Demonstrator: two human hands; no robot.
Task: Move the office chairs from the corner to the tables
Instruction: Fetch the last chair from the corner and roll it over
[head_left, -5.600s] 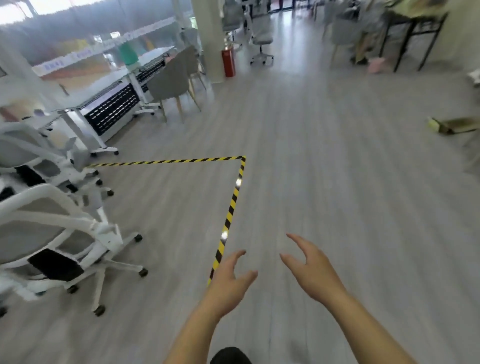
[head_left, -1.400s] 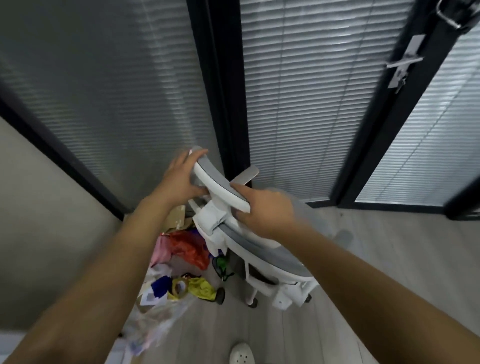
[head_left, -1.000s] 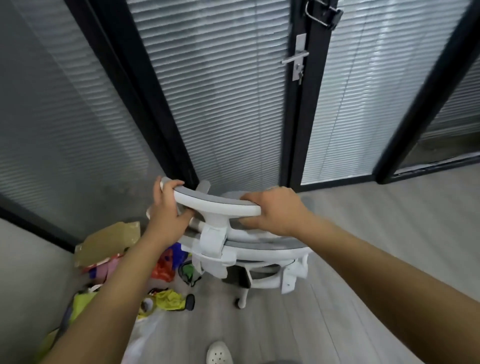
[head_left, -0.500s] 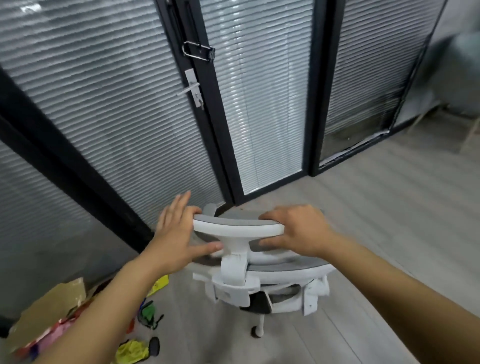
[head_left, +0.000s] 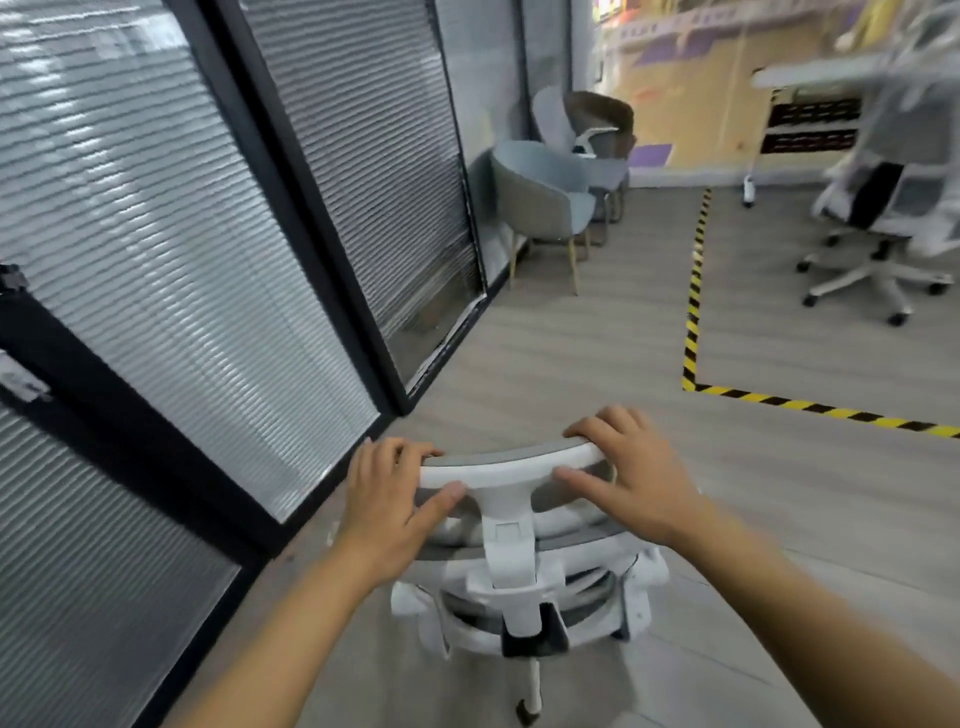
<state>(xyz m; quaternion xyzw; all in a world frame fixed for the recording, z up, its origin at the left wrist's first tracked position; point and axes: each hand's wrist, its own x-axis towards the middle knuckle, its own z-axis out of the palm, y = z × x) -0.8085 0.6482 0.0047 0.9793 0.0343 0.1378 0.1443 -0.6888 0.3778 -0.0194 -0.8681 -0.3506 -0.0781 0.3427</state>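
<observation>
A white office chair (head_left: 519, 587) with grey mesh stands right below me, seen from behind. Its curved headrest (head_left: 511, 462) is at the top. My left hand (head_left: 392, 499) grips the headrest's left end, fingers over the top and thumb on the near face. My right hand (head_left: 631, 480) grips the right end the same way. One caster shows on the floor under the seat. A white table (head_left: 815, 75) stands far off at the upper right, blurred.
Glass partitions with blinds and black frames (head_left: 291, 208) run along the left. Yellow-black floor tape (head_left: 693, 306) marks a zone ahead right. Another white office chair (head_left: 878, 228) stands inside it. Grey armchairs (head_left: 545, 208) sit by the wall ahead.
I have turned right with the chair: the corner clutter and door are out of view, and the open floor, tape and table have come into view. Both hands stay on the headrest.
</observation>
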